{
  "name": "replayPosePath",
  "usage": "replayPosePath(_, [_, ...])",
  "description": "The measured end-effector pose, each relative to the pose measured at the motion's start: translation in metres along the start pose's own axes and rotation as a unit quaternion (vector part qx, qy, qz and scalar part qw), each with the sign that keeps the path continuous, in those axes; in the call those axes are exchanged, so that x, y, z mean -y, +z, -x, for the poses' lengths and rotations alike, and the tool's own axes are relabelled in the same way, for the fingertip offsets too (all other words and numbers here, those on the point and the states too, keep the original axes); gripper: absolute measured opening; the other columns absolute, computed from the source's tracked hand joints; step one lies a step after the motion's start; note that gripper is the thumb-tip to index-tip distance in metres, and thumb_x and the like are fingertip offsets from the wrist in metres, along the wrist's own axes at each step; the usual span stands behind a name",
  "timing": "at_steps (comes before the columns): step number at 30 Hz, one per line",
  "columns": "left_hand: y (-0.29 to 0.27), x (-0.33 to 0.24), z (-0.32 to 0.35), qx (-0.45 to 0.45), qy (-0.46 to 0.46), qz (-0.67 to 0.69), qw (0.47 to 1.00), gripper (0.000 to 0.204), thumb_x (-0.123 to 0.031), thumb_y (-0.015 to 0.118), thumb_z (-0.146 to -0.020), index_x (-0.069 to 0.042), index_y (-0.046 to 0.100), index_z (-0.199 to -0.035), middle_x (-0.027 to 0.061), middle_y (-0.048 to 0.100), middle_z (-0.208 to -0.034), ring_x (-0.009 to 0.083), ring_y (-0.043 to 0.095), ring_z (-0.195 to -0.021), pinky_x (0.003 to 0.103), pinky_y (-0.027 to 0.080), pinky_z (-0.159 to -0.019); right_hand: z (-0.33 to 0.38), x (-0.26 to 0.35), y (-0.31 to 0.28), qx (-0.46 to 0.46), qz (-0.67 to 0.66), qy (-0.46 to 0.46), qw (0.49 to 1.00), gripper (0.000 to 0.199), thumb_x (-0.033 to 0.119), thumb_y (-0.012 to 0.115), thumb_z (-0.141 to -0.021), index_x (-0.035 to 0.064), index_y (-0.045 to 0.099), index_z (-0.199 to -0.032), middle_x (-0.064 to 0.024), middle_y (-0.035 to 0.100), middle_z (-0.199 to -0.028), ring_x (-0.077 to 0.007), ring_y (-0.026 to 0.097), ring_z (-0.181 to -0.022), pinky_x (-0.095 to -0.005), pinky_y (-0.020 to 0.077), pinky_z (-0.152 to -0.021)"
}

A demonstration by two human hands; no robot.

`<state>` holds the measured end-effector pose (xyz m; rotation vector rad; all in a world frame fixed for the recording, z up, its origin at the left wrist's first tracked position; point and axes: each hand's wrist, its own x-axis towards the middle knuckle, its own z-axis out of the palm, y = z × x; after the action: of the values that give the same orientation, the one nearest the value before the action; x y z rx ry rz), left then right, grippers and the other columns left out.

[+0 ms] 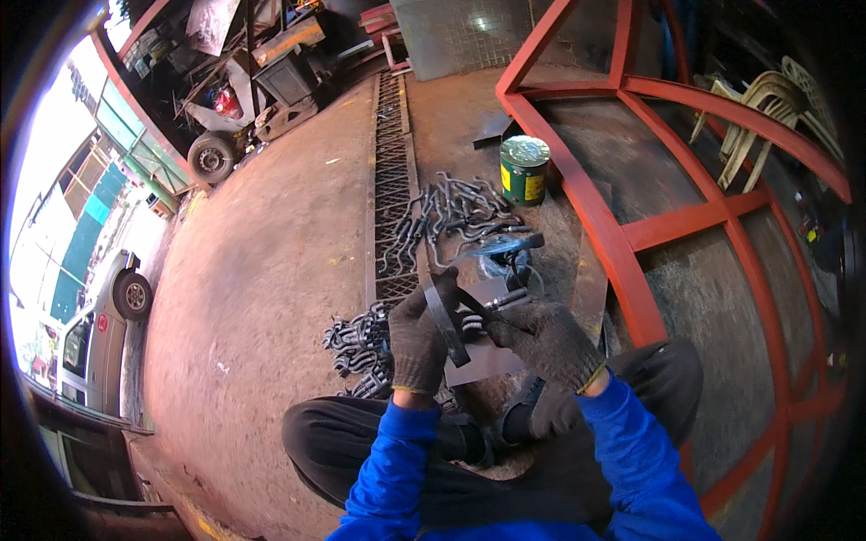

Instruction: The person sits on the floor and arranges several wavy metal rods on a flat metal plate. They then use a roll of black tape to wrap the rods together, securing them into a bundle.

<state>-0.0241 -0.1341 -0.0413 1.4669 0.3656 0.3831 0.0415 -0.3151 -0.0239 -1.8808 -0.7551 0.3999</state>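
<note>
My left hand (417,341), in a dark knitted glove, is closed around a dark, flat, slightly curved metal strip (441,317). The strip stands nearly lengthwise in front of me. Across from it, my gloved right hand (548,341) grips a thin dark bar (475,306), whose tip comes up against the strip or just behind it; its kind I cannot make out. Beneath both hands lies a grey flat plate (487,367) with small metal pieces. A heap of dark metal links (363,347) sits beside my left hand. Farther out, bent metal rods (458,209) are piled.
A floor grating (391,171) runs away from me. Right of the rods stands a green and yellow can (524,171), near crumpled blue plastic (502,247). A large red metal frame (591,212) fills the right side. Plastic chairs (767,113), a loose wheel (212,158) and a parked vehicle (95,338) lie farther off.
</note>
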Motion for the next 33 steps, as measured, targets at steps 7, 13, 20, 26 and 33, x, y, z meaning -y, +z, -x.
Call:
replayPosePath(7, [0.005, 0.011, -0.005, -0.108, 0.081, 0.023, 0.991, 0.031, -0.007, 0.064, -0.089, 0.0, 0.067, -0.12, 0.0087, 0.068, -0.101, 0.015, 0.064, -0.093, 0.027, 0.05, -0.081, 0.006, 0.009, -0.013, -0.04, 0.096, -0.061, 0.993, 0.022, 0.019, 0.068, -0.088, -0.0015, 0.071, -0.095, -0.0173, 0.067, -0.081, -0.0227, 0.065, -0.074, -0.0357, 0.05, -0.068])
replayPosePath(13, [-0.004, 0.016, -0.013, -0.099, 0.138, -0.06, 0.984, 0.033, -0.01, 0.064, -0.091, 0.001, 0.065, -0.122, 0.0067, 0.069, -0.094, 0.0104, 0.062, -0.08, 0.024, 0.05, -0.07, 0.01, 0.012, -0.032, -0.057, 0.076, -0.037, 0.995, 0.025, 0.022, 0.066, -0.088, -0.0023, 0.068, -0.094, -0.0217, 0.067, -0.085, -0.0349, 0.066, -0.077, -0.0413, 0.0505, -0.068])
replayPosePath(20, [0.01, -0.009, 0.0, -0.026, 0.023, 0.046, 0.998, 0.033, -0.016, 0.067, -0.093, 0.0, 0.065, -0.121, 0.0033, 0.067, -0.083, 0.0084, 0.06, -0.067, 0.023, 0.048, -0.059, 0.004, -0.004, -0.021, -0.068, 0.113, -0.012, 0.991, 0.027, 0.024, 0.063, -0.091, -0.002, 0.067, -0.096, -0.0218, 0.067, -0.086, -0.0381, 0.065, -0.079, -0.0436, 0.0504, -0.071])
replayPosePath(26, [0.015, -0.007, -0.002, -0.072, 0.009, 0.056, 0.996, 0.028, -0.008, 0.066, -0.093, -0.002, 0.067, -0.12, 0.0022, 0.066, -0.079, 0.0094, 0.059, -0.065, 0.024, 0.047, -0.059, -0.001, -0.016, -0.024, -0.111, 0.088, 0.013, 0.99, 0.026, 0.024, 0.063, -0.091, -0.0013, 0.067, -0.092, -0.0207, 0.068, -0.093, -0.0371, 0.065, -0.084, -0.0416, 0.0509, -0.075])
replayPosePath(33, [0.012, 0.011, 0.001, -0.098, 0.232, -0.227, 0.941, 0.037, -0.005, 0.068, -0.083, -0.003, 0.068, -0.119, 0.0111, 0.067, -0.096, 0.0193, 0.063, -0.084, 0.031, 0.05, -0.076, 0.001, 0.004, -0.02, -0.104, 0.025, -0.248, 0.963, 0.016, 0.017, 0.067, -0.087, 0.0008, 0.068, -0.089, -0.0151, 0.066, -0.11, -0.0263, 0.064, -0.098, -0.038, 0.0517, -0.082])
